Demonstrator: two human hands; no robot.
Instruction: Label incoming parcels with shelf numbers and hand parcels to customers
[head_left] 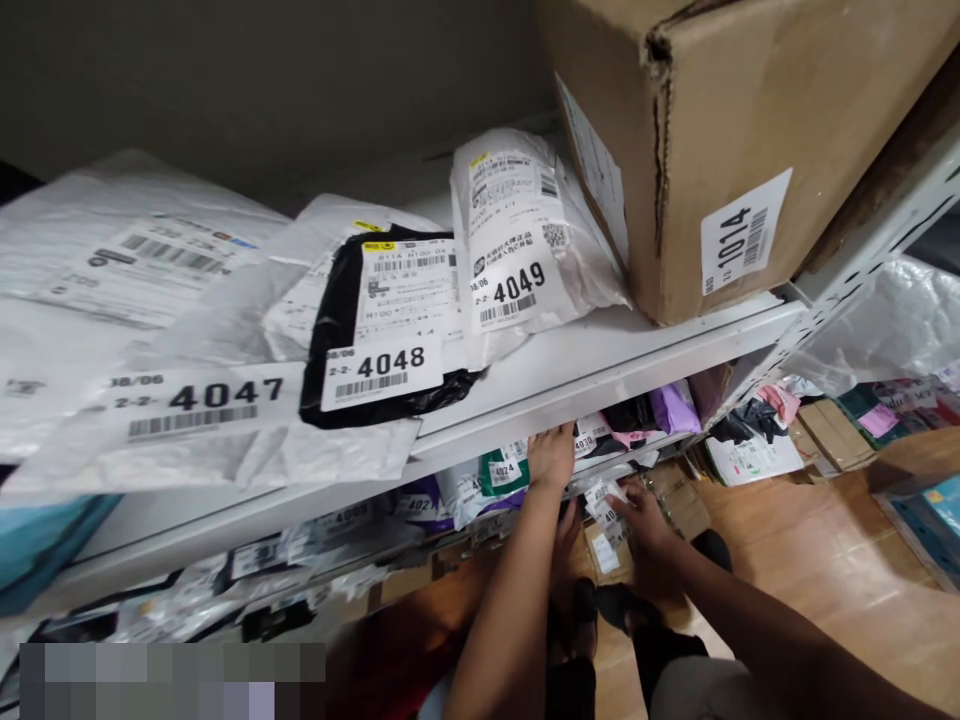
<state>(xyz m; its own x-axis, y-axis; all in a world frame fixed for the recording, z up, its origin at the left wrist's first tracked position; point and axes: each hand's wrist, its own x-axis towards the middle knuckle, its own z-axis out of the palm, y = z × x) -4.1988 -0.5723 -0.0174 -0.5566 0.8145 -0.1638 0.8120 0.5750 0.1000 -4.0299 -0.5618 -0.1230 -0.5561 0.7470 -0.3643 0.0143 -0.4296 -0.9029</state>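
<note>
The left hand (553, 457), right hand (643, 512) and forearms (510, 590) are bare; bottom centre, black fabric trousers (661, 645), pale grey cloth (697, 690), dark rounded shoes (619, 604).

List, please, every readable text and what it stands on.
"4047": large white plastic parcel
"4048": black plastic parcel
"4049": bulging white plastic parcel
"08/06": these three parcels
"1014": brown cardboard box
"2-2-": all four
"4024": green plastic parcel
"4030": white label
"4021": purple plastic parcel
Too blurred: other print, including small white parcel in right hand.
</note>
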